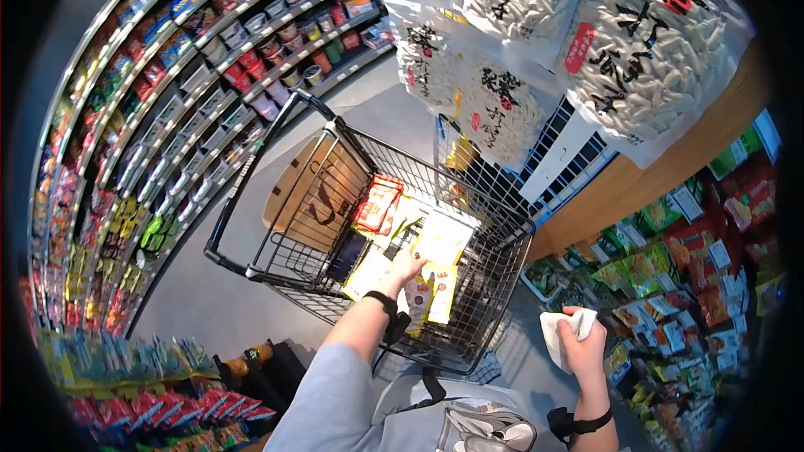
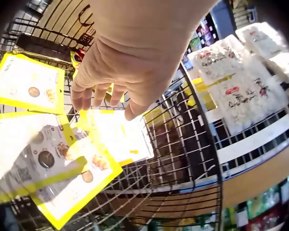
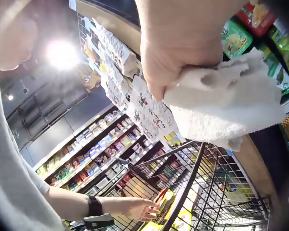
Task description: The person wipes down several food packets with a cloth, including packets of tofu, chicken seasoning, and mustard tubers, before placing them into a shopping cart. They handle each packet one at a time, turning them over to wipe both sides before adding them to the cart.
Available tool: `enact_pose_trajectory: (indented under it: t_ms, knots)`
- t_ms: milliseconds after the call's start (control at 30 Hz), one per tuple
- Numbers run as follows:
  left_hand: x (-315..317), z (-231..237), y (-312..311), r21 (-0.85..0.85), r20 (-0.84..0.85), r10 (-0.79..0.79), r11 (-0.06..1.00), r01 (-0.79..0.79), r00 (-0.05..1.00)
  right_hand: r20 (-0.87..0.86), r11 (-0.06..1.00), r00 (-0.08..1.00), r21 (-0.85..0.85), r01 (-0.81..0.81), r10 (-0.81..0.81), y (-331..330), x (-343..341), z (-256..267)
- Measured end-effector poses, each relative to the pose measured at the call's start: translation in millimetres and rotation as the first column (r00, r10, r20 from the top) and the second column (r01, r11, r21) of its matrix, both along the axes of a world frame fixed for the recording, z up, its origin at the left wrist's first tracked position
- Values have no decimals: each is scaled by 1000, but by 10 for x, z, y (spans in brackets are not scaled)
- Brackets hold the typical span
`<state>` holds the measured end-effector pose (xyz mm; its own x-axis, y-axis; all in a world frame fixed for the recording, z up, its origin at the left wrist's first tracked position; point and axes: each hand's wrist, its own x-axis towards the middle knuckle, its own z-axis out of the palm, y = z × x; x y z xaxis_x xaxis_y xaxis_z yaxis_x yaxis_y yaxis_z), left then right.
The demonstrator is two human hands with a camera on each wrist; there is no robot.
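Note:
My left hand (image 1: pixel 408 264) reaches down into a black wire shopping cart (image 1: pixel 301 285). In the left wrist view, its loosely bent fingers (image 2: pixel 101 94) and thumb lie right at the edge of a bright white-and-yellow packet (image 2: pixel 118 137). More flat white packets with yellow borders (image 2: pixel 26 84) lie beside it. Red packets (image 1: pixel 378 203) lie further up the pile. My right hand (image 1: pixel 584 341) is outside the cart, gripping a folded white cloth (image 3: pixel 226 103) that hides part of its fingers.
A cardboard box (image 1: pixel 311 192) stands at the cart's handle end. Large bags of white pieces (image 1: pixel 636 59) hang on a rack (image 1: pixel 557 146) beyond the cart. Stocked shelves (image 1: pixel 180 121) curve along the left, and packaged goods (image 1: pixel 695 285) fill the display at right.

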<state>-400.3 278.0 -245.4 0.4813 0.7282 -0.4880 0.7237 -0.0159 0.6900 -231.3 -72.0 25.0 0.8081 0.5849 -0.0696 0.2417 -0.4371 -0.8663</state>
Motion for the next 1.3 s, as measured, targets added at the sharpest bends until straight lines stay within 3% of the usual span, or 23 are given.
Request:
enact_pose_trajectory:
  t_ms: [100,167,233,333,400,433,500,567,633,667,700,767,833,867,900,933,967,1033,1067,1100,1133,1167,1300]
  knots:
    - [174,67,89,88,-72,-163,982,169,984,0,997,998,-35,69,-69,26,-324,63]
    - [235,-50,112,185,-165,-131,969,161,978,46,992,994,-74,106,-103,-45,-505,51]
    - [212,-42,68,300,-78,-39,952,60,996,44,983,987,-94,160,-156,-110,-676,44]
    - [172,-193,116,263,-42,6,965,5,999,37,967,970,-83,241,-239,-150,-891,59]
    - [173,-450,199,37,-22,131,991,-130,991,30,955,959,-84,284,-282,-175,-1020,42]
    - [178,-388,203,35,-18,116,993,-115,993,-16,945,946,-60,322,-323,-176,-1075,10]
    - [192,-242,230,-186,117,210,965,-187,971,-60,928,926,-32,372,-373,-157,-1155,-19]
    - [224,-88,261,-277,156,183,951,-135,971,-193,910,897,47,413,-398,-97,-1175,-27]
    - [214,344,190,-465,402,260,884,-49,878,-236,900,885,75,429,-402,-107,-1182,-135]
    - [221,95,272,-499,526,258,865,48,811,-292,897,878,119,426,-379,-54,-1173,-109]
    - [207,67,292,-361,596,130,925,120,792,-345,891,870,163,424,-351,-8,-1161,-94]
    - [47,978,172,-520,555,212,843,137,804,-281,899,892,161,407,-353,148,-1129,-108]
    - [-135,1045,219,-563,621,224,794,229,751,-134,924,948,220,312,-288,370,-1100,-116]
    - [-207,1093,240,-600,674,254,736,314,693,-89,913,958,291,285,-271,567,-1131,-25]
    - [-305,1445,119,-696,667,364,615,371,650,-43,898,965,357,256,-258,777,-1177,98]
    - [-377,1651,22,-713,678,416,571,407,605,233,957,965,284,54,-124,926,-1184,268]
    - [-447,1811,-73,-726,682,468,525,444,562,478,981,878,153,-122,35,1046,-1223,387]
    - [-554,2121,-266,-753,633,569,297,587,525,634,926,696,-94,-366,339,1296,-1374,306]
    - [-547,2194,-260,-775,632,502,388,499,591,618,873,633,-204,-444,467,1423,-1497,351]
    - [-646,2288,-456,-796,606,559,421,436,567,586,801,560,-311,-512,586,1507,-1612,385]
    - [-649,2364,-510,-784,612,617,396,477,494,515,754,561,-325,-571,648,1561,-1687,184]
    - [-655,2454,-534,-769,609,675,373,520,416,639,754,444,-359,-551,628,1593,-1714,171]
    - [-687,2842,-595,-655,698,631,372,657,339,689,772,445,-269,-576,572,1594,-1766,257]
